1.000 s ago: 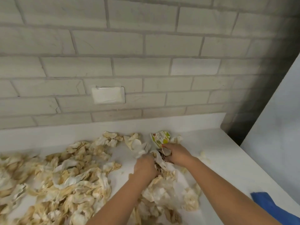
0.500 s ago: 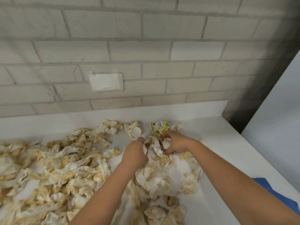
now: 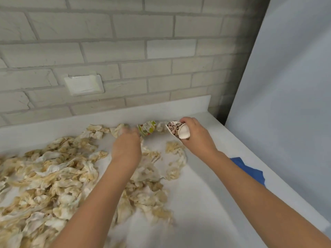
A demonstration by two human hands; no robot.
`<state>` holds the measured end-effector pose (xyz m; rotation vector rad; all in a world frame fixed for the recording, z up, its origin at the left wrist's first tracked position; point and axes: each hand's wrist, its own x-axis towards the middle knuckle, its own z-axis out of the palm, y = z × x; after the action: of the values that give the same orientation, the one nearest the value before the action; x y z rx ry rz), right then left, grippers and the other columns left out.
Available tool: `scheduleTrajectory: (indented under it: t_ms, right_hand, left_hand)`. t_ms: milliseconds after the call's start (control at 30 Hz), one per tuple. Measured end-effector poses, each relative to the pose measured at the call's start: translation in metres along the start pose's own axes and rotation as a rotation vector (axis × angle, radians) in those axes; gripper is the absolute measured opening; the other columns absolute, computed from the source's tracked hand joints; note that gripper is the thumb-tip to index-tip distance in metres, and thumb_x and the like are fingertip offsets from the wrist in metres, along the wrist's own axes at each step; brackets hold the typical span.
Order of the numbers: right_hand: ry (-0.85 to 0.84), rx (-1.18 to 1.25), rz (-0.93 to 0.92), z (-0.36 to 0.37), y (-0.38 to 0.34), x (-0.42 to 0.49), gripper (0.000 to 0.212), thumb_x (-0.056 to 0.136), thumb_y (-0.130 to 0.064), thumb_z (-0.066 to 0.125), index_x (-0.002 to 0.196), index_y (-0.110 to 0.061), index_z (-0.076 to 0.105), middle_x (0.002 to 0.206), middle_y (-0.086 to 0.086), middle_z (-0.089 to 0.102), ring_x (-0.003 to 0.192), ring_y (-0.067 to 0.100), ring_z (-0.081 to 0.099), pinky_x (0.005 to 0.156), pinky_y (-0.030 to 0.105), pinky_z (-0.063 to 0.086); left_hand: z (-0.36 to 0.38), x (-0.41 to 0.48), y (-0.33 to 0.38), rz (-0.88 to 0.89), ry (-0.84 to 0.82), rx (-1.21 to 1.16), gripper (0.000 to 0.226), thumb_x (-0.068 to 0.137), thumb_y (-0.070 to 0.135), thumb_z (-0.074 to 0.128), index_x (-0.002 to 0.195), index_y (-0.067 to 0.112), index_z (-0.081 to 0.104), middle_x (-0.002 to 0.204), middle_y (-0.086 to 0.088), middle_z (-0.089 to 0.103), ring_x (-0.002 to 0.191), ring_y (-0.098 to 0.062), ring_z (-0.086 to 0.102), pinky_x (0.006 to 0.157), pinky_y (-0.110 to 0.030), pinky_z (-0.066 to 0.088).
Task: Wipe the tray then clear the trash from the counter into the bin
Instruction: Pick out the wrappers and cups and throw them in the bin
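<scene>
A white counter [image 3: 206, 194] is strewn with crumpled, stained paper napkins [image 3: 53, 176], piled thickest at the left. My right hand [image 3: 195, 136] grips a crushed leopard-print paper cup [image 3: 176, 130] just above the counter near the back wall. A green patterned paper cup [image 3: 147, 128] lies on its side to its left. My left hand [image 3: 126, 145] hovers over the napkins with its blurred fingertips reaching to that green cup; what the fingers do is unclear. No tray or bin is in view.
A blue cloth [image 3: 250, 170] lies at the counter's right edge. A grey brick wall with a white outlet cover [image 3: 84, 85] stands behind. A pale panel [image 3: 286, 104] rises at the right.
My right hand has lifted the leopard-print cup out of the napkins and moved it right. My left hand has let go of the napkins and reached forward toward the green cup.
</scene>
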<state>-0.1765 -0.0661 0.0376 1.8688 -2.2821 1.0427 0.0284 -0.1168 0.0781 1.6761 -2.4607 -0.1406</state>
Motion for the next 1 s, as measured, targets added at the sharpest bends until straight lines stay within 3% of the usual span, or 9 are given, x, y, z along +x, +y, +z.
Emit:
scheduleTrajectory:
  t_ms: [167,300,367,433,533,700,800,900,1000]
  right_hand:
    - [0.149,0.433,0.341,-0.080,0.017,-0.117,0.057,0.070,-0.014,0.079,0.116,-0.032,0.052,0.113,-0.017,0.057,0.093,-0.001,0.055,0.075,0.009,0.042]
    - [0.223,0.667,0.522,-0.117,0.043,-0.236,0.057,0.069,-0.007,0.080,0.111,-0.036,0.053,0.111,-0.006,0.064,0.100,0.013,0.064,0.078,0.027,0.054]
    - [0.279,0.727,0.643,-0.125,0.062,-0.294,0.058,0.072,0.003,0.077,0.109,-0.035,0.054,0.108,-0.001,0.066,0.097,0.017,0.065,0.077,0.031,0.056]
    - [0.299,0.701,0.764,-0.126,0.082,-0.348,0.059,0.071,0.004,0.076,0.105,-0.040,0.054,0.101,-0.009,0.067,0.091,0.014,0.066,0.077,0.040,0.057]
    - [0.337,0.650,0.895,-0.113,0.118,-0.424,0.062,0.068,0.003,0.079,0.105,-0.041,0.055,0.100,-0.010,0.067,0.088,0.013,0.067,0.080,0.046,0.056]
    - [0.331,0.407,1.102,-0.054,0.196,-0.523,0.078,0.059,-0.002,0.083,0.093,-0.062,0.049,0.104,-0.005,0.064,0.092,0.018,0.063,0.075,0.011,0.046]
    - [0.156,0.321,1.212,-0.004,0.254,-0.580,0.081,0.057,-0.007,0.083,0.091,-0.070,0.043,0.102,0.002,0.061,0.096,0.024,0.059,0.080,0.022,0.049]
    - [-0.013,0.265,1.320,0.044,0.301,-0.620,0.064,0.061,-0.012,0.080,0.104,-0.045,0.046,0.099,0.005,0.052,0.104,0.031,0.057,0.087,0.039,0.048]
    - [-0.122,0.207,1.379,0.083,0.335,-0.642,0.062,0.069,-0.016,0.076,0.124,-0.020,0.048,0.105,0.006,0.050,0.107,0.031,0.054,0.086,0.034,0.045]
  left_hand:
    - [0.003,-0.076,0.068,0.236,0.044,-0.534,0.066,0.082,0.024,0.070,0.140,0.026,0.038,0.132,-0.003,0.046,0.114,-0.023,0.051,0.075,-0.020,0.032]
    - [0.042,-0.156,0.134,0.332,-0.123,-0.828,0.068,0.075,0.034,0.076,0.135,0.035,0.043,0.120,0.019,0.047,0.108,0.003,0.044,0.078,-0.009,0.029]
    - [0.070,-0.195,0.168,0.339,-0.271,-0.904,0.070,0.071,0.037,0.079,0.132,0.037,0.045,0.116,0.023,0.048,0.106,0.004,0.048,0.087,-0.014,0.039]
    - [0.102,-0.232,0.198,0.356,-0.413,-0.923,0.073,0.069,0.040,0.081,0.132,0.037,0.046,0.119,0.021,0.053,0.108,-0.003,0.054,0.092,-0.023,0.046]
    - [0.157,-0.280,0.227,0.342,-0.540,-0.897,0.074,0.068,0.044,0.079,0.132,0.042,0.042,0.123,0.025,0.050,0.114,0.002,0.048,0.096,-0.016,0.038]
    - [0.282,-0.349,0.245,0.116,-0.751,-0.840,0.079,0.069,0.035,0.081,0.133,0.047,0.035,0.127,0.021,0.043,0.117,0.000,0.041,0.098,-0.013,0.032]
    - [0.374,-0.382,0.244,-0.015,-0.882,-0.729,0.080,0.070,0.029,0.078,0.135,0.045,0.033,0.133,0.006,0.048,0.114,-0.015,0.053,0.094,-0.028,0.047]
    - [0.466,-0.404,0.243,-0.081,-0.972,-0.622,0.089,0.063,0.035,0.070,0.143,0.040,0.029,0.133,0.004,0.052,0.114,-0.019,0.057,0.095,-0.032,0.047]
    - [0.532,-0.414,0.250,-0.103,-1.007,-0.537,0.090,0.071,0.035,0.070,0.146,0.041,0.021,0.136,0.005,0.052,0.122,-0.015,0.052,0.099,-0.024,0.041]
